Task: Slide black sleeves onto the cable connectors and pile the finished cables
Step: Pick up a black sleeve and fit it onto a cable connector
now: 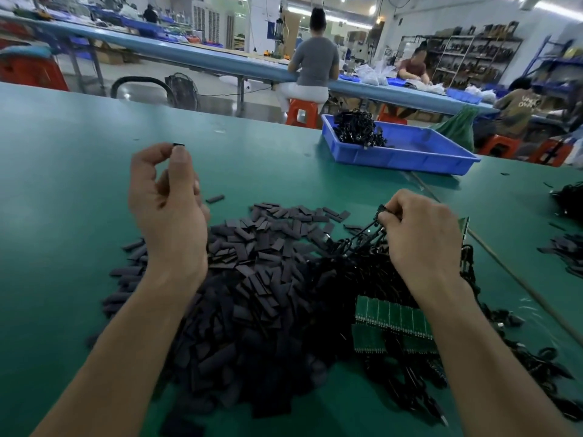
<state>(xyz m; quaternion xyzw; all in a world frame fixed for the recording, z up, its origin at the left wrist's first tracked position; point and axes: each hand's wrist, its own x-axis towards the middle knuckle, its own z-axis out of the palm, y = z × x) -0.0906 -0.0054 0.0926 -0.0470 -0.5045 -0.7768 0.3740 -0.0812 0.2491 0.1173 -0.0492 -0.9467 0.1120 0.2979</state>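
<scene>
My left hand (pixel 167 200) is raised above the green table and pinches one small black sleeve (pixel 178 144) between thumb and forefinger. A big heap of loose black sleeves (pixel 252 279) lies under and between my arms. My right hand (pixel 419 234) pinches the end of a black cable (pixel 380 212) lifted from the tangle of black cables (pixel 378 272) at the right of the heap. Green circuit boards (pixel 391 313) sit among those cables, partly hidden by my right forearm.
A blue tray (pixel 407 152) with a pile of black cables (pixel 358 127) stands at the far right of the table. More black cables (pixel 571 200) and sleeves (pixel 564 247) lie at the right edge. A thin rod (pixel 504 266) crosses the table. People sit at benches behind.
</scene>
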